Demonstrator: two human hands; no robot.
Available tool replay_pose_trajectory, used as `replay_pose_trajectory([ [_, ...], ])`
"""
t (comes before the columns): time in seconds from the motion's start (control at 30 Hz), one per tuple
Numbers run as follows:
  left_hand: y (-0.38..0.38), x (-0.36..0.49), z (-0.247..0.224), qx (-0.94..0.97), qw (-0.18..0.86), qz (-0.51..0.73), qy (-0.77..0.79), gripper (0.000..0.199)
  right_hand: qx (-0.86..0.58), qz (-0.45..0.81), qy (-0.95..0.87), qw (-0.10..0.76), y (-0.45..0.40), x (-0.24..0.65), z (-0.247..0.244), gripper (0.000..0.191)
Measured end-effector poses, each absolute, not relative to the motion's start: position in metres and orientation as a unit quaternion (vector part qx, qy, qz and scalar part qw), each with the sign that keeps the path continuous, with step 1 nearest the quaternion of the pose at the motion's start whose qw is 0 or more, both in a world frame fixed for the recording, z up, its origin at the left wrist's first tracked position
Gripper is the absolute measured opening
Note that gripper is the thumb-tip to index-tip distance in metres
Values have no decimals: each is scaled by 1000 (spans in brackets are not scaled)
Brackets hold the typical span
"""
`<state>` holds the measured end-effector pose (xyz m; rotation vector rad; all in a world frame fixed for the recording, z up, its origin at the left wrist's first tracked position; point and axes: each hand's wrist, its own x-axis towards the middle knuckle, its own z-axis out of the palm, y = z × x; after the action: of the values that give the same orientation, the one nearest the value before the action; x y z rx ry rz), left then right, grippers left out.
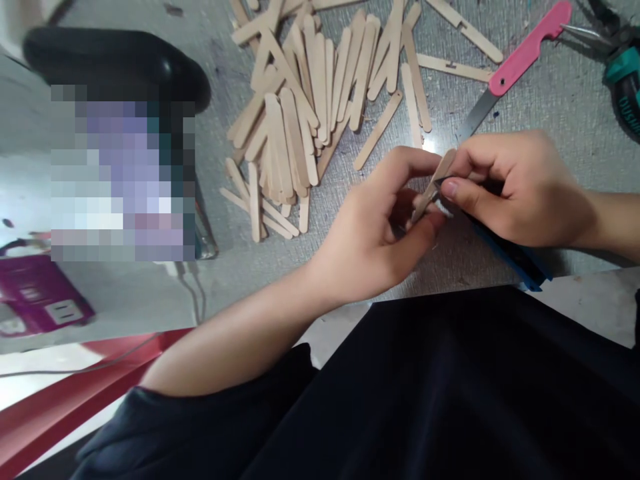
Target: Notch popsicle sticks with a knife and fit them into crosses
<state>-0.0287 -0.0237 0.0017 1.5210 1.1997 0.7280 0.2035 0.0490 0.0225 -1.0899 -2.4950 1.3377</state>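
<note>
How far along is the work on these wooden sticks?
Already done: two notched sticks lie near the pink handle. In hand: the left hand holds another stick, and the right hand holds a dark pointed tool against it. Possibly left: the piled sticks, mostly without visible notches; how many need work, I cannot tell.

the person wears loose, near-black clothing (450,393) with a bluish tint and a wide short left sleeve (200,423).

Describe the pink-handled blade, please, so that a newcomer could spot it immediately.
On the grey table, find the pile of wooden sticks, then go right, just beyond the right hand. The pink-handled blade lies there slantwise, its bright handle unlike the pale sticks or the nearby teal-and-black tool.
</note>
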Motion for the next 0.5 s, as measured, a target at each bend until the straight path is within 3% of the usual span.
replay_pose_trajectory([
  [0.17, -24, -28, 1, 647, 457, 352, 498, 37, -406, 440, -798, 66, 50, 201, 26, 25],
  [0.27, -24, -26, -5, 656, 364, 442, 491, 26, -403, 394, -824, 59, 56, 199, 32, 24],
  [0.37, -24, -22, -4, 669, 318, 426, 520, 12, -387, 372, -842, 56, 61, 197, 39, 16],
  [0.5, -21, -12, -1, 644, 329, 430, 540, 27, -375, 345, -860, 29, 62, 194, 44, 15],
])
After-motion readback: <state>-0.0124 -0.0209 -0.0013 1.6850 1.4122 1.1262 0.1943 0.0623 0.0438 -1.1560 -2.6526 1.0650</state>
